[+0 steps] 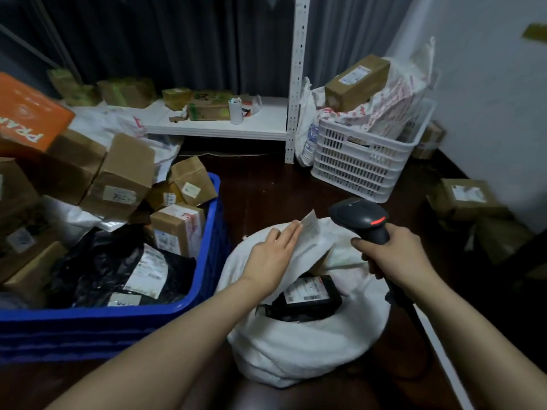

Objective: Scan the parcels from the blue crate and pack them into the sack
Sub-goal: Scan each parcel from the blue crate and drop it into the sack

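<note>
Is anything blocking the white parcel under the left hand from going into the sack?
Nothing visible does. The left hand rests on the soft white parcel right over the open mouth of the white sack. A black wrapped parcel already lies inside but leaves room; the black handheld scanner is off to the right.

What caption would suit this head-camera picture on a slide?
Left hand flat on a white parcel over the open sack, right hand gripping the scanner, full blue crate alongside.
</note>
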